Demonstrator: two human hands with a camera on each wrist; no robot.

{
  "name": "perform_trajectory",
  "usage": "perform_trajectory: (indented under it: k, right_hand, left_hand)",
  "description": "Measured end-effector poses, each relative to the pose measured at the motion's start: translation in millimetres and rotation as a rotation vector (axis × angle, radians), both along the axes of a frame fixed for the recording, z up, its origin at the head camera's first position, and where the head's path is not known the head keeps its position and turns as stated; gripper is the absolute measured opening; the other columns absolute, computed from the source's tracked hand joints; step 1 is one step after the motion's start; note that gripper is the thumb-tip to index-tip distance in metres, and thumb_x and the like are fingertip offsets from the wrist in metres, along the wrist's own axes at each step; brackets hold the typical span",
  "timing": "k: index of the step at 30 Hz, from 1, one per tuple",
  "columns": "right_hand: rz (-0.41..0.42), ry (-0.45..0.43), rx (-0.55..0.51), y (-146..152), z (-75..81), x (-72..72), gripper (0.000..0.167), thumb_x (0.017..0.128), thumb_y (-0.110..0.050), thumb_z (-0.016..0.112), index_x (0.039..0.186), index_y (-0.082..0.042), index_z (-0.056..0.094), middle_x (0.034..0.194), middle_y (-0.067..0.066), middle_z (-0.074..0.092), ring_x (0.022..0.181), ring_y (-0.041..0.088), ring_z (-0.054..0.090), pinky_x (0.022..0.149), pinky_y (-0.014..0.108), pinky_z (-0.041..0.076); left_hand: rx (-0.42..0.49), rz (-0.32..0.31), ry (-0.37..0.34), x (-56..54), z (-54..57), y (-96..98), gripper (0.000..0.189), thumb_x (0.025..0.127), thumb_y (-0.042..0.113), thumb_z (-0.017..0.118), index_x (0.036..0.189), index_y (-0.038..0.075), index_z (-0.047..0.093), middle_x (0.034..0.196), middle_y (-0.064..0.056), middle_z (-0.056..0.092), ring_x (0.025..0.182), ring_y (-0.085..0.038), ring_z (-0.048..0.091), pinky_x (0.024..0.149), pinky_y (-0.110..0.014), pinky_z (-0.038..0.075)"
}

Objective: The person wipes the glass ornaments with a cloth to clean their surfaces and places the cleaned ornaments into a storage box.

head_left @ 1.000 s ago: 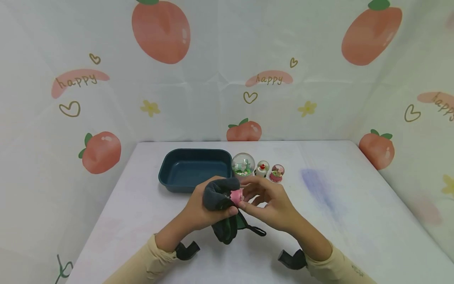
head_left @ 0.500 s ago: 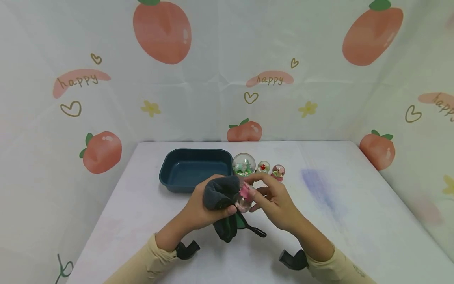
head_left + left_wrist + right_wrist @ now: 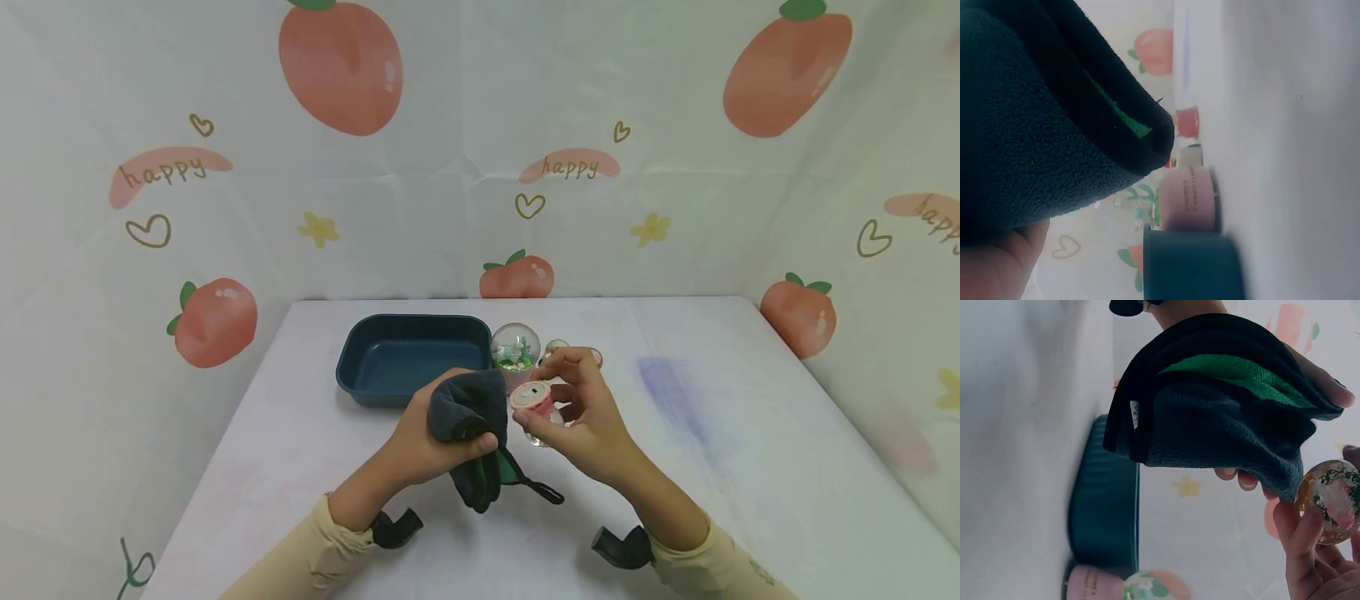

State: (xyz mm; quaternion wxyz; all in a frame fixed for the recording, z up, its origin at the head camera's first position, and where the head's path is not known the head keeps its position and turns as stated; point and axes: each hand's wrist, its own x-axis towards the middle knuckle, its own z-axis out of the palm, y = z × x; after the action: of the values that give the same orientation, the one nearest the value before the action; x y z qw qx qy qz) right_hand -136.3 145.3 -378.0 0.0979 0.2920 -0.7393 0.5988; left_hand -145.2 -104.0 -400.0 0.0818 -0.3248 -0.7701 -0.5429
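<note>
My left hand [image 3: 420,450] grips a folded dark blue-grey cloth [image 3: 468,412] with a green inner side, seen as a thick fold in the left wrist view. A black loop hangs from its lower right. Just right of the cloth, my right hand [image 3: 592,429] pinches a small snow globe [image 3: 533,398] by thumb and fingers. Its pink base faces up toward the head camera and its clear ball points down. The right wrist view shows the ball [image 3: 1332,503] close beside the cloth's edge, with pink and green bits inside.
Behind the left hand stands a dark teal basin [image 3: 412,371]. A larger snow globe [image 3: 515,346] on a pink base is right beside it. Two smaller globes, one a clear globe [image 3: 557,344], are partly hidden behind my right hand. A peach-printed curtain [image 3: 420,233] backs the table.
The small snow globe has come out of the cloth fold, moved slightly right and turned so its base shows. My left hand and the cloth have barely moved.
</note>
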Motion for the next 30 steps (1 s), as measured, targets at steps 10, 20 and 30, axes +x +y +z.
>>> perform_trajectory:
  k: [10, 20, 30]
  right_hand:
    - [-0.060, 0.045, 0.023, -0.6, 0.1, -0.6, 0.055, 0.078, 0.005, 0.091, 0.120, -0.009, 0.058, 0.111, 0.006, 0.069, 0.097, 0.013, 0.072, 0.066, 0.031, 0.063]
    - [0.089, 0.104, 0.039, 0.2, -2.2, -0.8, 0.051, 0.083, 0.007, 0.086, 0.130, -0.006, 0.072, 0.131, 0.011, 0.071, 0.117, 0.011, 0.066, 0.082, 0.031, 0.065]
    - [0.121, 0.169, 0.096, -0.1, -2.5, 1.1, 0.057, 0.075, 0.015, 0.085, 0.127, -0.007, 0.076, 0.133, 0.013, 0.068, 0.119, 0.015, 0.071, 0.084, 0.034, 0.065]
  left_hand:
    - [0.004, -0.013, -0.023, -1.1, -4.2, 0.2, 0.068, 0.086, 0.055, 0.085, 0.138, 0.017, 0.062, 0.125, 0.001, 0.071, 0.111, -0.016, 0.068, 0.097, -0.042, 0.058]
    - [0.008, 0.001, -0.046, -2.3, -3.2, -0.3, 0.068, 0.085, 0.051, 0.088, 0.139, 0.018, 0.062, 0.127, 0.003, 0.071, 0.114, -0.016, 0.068, 0.100, -0.043, 0.057]
    - [0.032, -0.004, -0.041, -1.0, -1.9, 1.6, 0.070, 0.085, 0.058, 0.086, 0.138, 0.018, 0.062, 0.125, 0.001, 0.071, 0.110, -0.018, 0.069, 0.094, -0.040, 0.059]
